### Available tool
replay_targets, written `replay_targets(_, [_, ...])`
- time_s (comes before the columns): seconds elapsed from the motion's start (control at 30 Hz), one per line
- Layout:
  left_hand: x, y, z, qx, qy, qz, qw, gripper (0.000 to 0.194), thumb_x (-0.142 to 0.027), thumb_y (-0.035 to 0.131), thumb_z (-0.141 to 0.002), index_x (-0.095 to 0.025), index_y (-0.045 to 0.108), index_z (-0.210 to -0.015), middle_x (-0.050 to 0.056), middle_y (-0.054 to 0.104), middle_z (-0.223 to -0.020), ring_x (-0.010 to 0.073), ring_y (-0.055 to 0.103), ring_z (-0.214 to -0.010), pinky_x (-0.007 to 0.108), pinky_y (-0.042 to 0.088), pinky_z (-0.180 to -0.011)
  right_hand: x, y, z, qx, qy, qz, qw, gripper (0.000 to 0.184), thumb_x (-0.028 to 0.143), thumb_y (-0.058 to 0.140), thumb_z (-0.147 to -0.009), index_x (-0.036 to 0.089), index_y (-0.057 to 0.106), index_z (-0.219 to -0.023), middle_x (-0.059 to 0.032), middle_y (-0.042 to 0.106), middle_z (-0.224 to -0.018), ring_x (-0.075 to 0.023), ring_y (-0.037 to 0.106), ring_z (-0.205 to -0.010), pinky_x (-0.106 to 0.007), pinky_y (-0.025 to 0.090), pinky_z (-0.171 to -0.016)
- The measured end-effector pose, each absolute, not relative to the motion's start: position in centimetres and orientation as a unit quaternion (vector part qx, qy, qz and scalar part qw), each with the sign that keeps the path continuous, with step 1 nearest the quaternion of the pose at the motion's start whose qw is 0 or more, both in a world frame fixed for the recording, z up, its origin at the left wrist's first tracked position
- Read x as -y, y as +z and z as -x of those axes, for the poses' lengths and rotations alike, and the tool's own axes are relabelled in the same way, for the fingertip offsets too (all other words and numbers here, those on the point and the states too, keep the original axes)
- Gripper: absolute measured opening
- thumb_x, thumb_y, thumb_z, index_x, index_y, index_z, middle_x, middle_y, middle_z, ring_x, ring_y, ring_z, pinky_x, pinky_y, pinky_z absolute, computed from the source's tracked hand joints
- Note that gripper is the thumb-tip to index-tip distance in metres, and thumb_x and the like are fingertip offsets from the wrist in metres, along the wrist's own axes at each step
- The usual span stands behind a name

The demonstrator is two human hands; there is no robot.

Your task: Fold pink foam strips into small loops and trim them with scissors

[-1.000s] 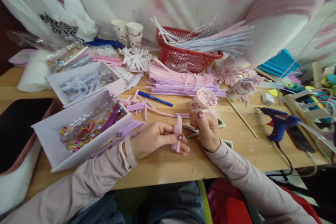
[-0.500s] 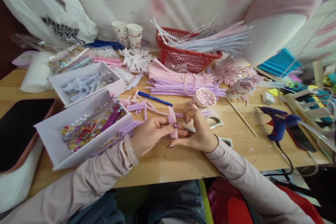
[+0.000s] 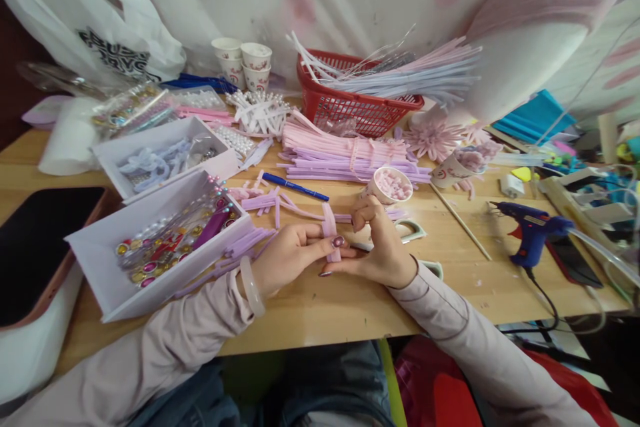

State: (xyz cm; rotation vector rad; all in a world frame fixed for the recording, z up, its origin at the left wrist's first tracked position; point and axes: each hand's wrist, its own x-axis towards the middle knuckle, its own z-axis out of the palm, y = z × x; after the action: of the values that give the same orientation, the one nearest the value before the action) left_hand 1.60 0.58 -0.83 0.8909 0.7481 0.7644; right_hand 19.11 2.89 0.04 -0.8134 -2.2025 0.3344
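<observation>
A looped strip of pale lilac pipe cleaner [image 3: 329, 221] stands upright over the table, pinched between the thumb and fingers of my left hand [image 3: 287, 255]. Close on its right is my right hand [image 3: 381, 250], with index finger bent and thumb apart from it. That thumb reaches under the strip's lower end; whether it touches is unclear. Scissors with pale handles [image 3: 413, 232] lie on the table, partly hidden beneath my right hand. Short lilac pipe cleaner pieces [image 3: 260, 202] lie beyond my left hand, near a blue pen [image 3: 295, 187].
Left stand a white box of beads and gems [image 3: 113, 280] and a second white box [image 3: 113, 163]. Behind my hands are a paper cup of pink pieces [image 3: 390, 185], pipe cleaner bundles [image 3: 345, 147] and a red basket [image 3: 350, 107]. A blue glue gun [image 3: 530, 230] lies right.
Both hands have hardly moved. The pipe cleaner strip has shifted slightly to the right, with the left hand still pinching it.
</observation>
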Motion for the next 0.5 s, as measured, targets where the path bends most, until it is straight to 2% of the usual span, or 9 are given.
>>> replay_targets(0.1, [-0.6, -0.8, -1.6, -0.366, 0.348, -0.428, 0.750, 0.025, -0.036, 0.069, -0.071, -0.011, 0.069, -0.077, 0.005, 0.070, -0.072, 0.0177, 0.064, -0.076, 0.030, 0.046, -0.077, -3.0, -0.1, -19.0, 0.863, 0.129, 0.320, 0.369, 0.061, 0.046, 0.081, -0.053, 0.022, 0.034, -0.085, -0.0010, 0.042, -0.081, -0.0167, 0.045, -0.071, -0.031, 0.040, -0.061])
replay_targets(0.23, [-0.6, -0.7, -1.7, -0.350, 0.352, -0.390, 0.776, 0.030, -0.037, 0.071, -0.069, -0.012, 0.068, -0.084, 0.008, 0.072, -0.079, 0.0208, 0.065, -0.082, 0.033, 0.047, -0.081, -2.6, 0.5, -20.0, 0.871, 0.142, 0.314, 0.350, 0.072, 0.052, 0.079, -0.051, 0.020, 0.037, -0.100, -0.0050, 0.047, -0.089, -0.0203, 0.050, -0.079, -0.035, 0.044, -0.067])
replay_targets(0.3, [-0.7, -0.7, -1.6, -0.343, 0.360, -0.357, 0.791, 0.029, -0.036, 0.072, -0.068, -0.011, 0.067, -0.083, 0.009, 0.072, -0.079, 0.0216, 0.066, -0.084, 0.035, 0.047, -0.084, -1.9, 1.5, -21.3, 0.872, 0.144, 0.339, 0.324, 0.066, 0.048, 0.076, -0.061, 0.018, 0.039, -0.106, -0.0073, 0.050, -0.093, -0.0226, 0.053, -0.084, -0.037, 0.046, -0.072])
replay_targets(0.37, [-0.8, -0.7, -1.5, -0.342, 0.367, -0.330, 0.800, 0.027, -0.034, 0.073, -0.068, -0.010, 0.066, -0.078, 0.009, 0.072, -0.078, 0.0211, 0.067, -0.084, 0.035, 0.046, -0.087, -1.0, 2.9, -23.2, 0.875, 0.142, 0.394, 0.244, 0.037, 0.031, 0.064, -0.077, 0.018, 0.043, -0.105, -0.0086, 0.053, -0.094, -0.0223, 0.055, -0.087, -0.036, 0.046, -0.075])
replay_targets(0.4, [-0.9, -0.7, -1.5, -0.339, 0.369, -0.322, 0.804, 0.026, -0.033, 0.073, -0.068, -0.010, 0.065, -0.077, 0.009, 0.072, -0.077, 0.0207, 0.067, -0.084, 0.035, 0.045, -0.088, -0.4, 3.6, -24.3, 0.878, 0.136, 0.418, 0.190, 0.030, 0.025, 0.059, -0.079, 0.018, 0.046, -0.105, -0.0098, 0.054, -0.098, -0.0226, 0.055, -0.090, -0.037, 0.046, -0.078])
replay_targets(0.5, [-1.0, -0.8, -1.4, -0.330, 0.365, -0.317, 0.811, 0.026, -0.033, 0.073, -0.068, -0.010, 0.065, -0.077, 0.010, 0.073, -0.077, 0.0209, 0.067, -0.086, 0.035, 0.046, -0.088, 0.9, 5.0, -27.2, 0.885, 0.113, 0.449, 0.050, 0.031, 0.019, 0.054, -0.080, 0.020, 0.049, -0.110, -0.0110, 0.054, -0.110, -0.0236, 0.056, -0.099, -0.037, 0.047, -0.084])
